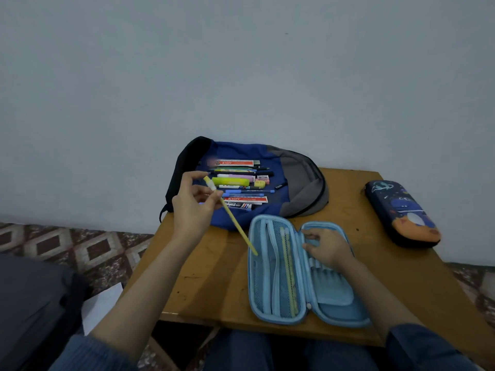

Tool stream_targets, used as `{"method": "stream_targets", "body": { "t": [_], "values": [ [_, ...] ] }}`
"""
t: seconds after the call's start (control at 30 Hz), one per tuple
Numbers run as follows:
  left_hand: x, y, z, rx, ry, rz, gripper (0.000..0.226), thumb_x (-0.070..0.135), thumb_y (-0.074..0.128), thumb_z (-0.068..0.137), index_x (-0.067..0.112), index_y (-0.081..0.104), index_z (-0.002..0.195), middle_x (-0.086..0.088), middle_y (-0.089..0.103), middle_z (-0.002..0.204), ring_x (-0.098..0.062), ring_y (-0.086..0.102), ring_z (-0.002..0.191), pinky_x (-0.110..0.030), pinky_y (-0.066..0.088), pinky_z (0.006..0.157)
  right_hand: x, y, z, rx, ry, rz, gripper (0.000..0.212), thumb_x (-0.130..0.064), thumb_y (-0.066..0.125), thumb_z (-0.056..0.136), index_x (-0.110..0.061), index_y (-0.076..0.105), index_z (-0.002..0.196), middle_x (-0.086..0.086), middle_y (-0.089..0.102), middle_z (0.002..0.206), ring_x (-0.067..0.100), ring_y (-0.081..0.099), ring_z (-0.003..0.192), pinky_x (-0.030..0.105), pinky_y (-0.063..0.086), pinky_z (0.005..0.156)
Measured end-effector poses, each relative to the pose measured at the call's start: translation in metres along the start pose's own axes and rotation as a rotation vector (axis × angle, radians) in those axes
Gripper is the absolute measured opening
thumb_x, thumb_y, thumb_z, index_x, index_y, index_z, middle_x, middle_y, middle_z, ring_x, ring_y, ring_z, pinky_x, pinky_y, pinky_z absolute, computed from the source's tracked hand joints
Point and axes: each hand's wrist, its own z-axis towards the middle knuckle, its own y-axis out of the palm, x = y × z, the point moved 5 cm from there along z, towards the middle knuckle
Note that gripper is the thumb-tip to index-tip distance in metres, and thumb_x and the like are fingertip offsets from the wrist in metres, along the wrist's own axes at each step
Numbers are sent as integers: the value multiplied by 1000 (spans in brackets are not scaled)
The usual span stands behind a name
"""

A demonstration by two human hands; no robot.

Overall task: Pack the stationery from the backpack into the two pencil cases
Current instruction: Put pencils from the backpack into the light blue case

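A light blue pencil case (332, 295) lies open on the wooden table (203, 285), with two yellow pencils (288, 274) tucked in its left mesh half. My left hand (194, 207) pinches a yellow pencil (235, 223) near its white eraser end; the tip slants down over the case's left half. My right hand (328, 249) rests on the case's right half, fingers curled over its top edge. A blue and grey backpack (297, 180) lies flat behind, with several pens, markers, erasers and boxes (241, 183) laid on it. A dark blue closed pencil case (403, 212) sits at the right.
The table stands against a plain pale wall (241, 62). A patterned tiled floor (80, 247) shows to the left, with a white sheet (103, 309) and dark fabric (32, 303) beside the table. My knees (267, 349) are under the table's near edge.
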Motion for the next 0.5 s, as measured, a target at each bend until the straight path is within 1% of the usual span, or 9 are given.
{"method": "stream_targets", "body": {
  "t": [0.07, 0.13, 0.23, 0.33, 0.43, 0.5],
  "values": [
    [-3, -1, -2, 9, 2, 24, 35, 1, 65, 84, 19, 45, 107, 1, 56, 70, -15, 65, 72, -28, 59, 68, 0, 0, 0, -3, -3, -5, 45, -27, 57, 92, -16, 50, 135, 0, 55, 136, 18, 52, 122, 30, 41, 100],
    [-8, -1, -4, 44, -12, 34, 34, 2, 64, 84, 20, 44, 106, 1, 55, 72, -12, 63, 72, -26, 59, 68, 0, 1, 0, -11, -7, -18, 45, -28, 57, 93, -16, 49, 136, 0, 55, 136, 19, 52, 122, 31, 41, 101],
    [-20, 4, -11, 85, -83, 3, 32, 1, 62, 86, 18, 43, 106, -1, 56, 76, -12, 63, 76, -23, 58, 68, -1, 0, 0, -15, -9, -28, 45, -28, 56, 93, -16, 48, 135, 1, 55, 135, 19, 52, 122, 33, 42, 103],
    [-32, 14, -20, 67, -157, 7, 30, 0, 60, 87, 16, 42, 105, -3, 58, 77, -12, 65, 75, -22, 58, 67, -2, 0, 0, -8, -12, -21, 45, -28, 57, 92, -15, 49, 135, 2, 55, 135, 20, 52, 123, 35, 42, 103],
    [-42, 21, -25, 51, -226, 2, 29, 0, 59, 88, 17, 43, 105, -2, 59, 77, -10, 65, 71, -16, 56, 62, -1, 0, 0, 2, -14, -23, 45, -28, 57, 92, -15, 48, 135, 1, 55, 135, 19, 51, 123, 35, 42, 103],
    [-46, 22, -24, 56, -264, -11, 29, 1, 59, 88, 18, 43, 105, -4, 60, 78, -13, 65, 71, -18, 55, 63, -1, 0, 0, 9, -20, -23, 45, -27, 57, 92, -15, 49, 135, 2, 56, 135, 19, 51, 124, 35, 42, 103]
  ]
}}
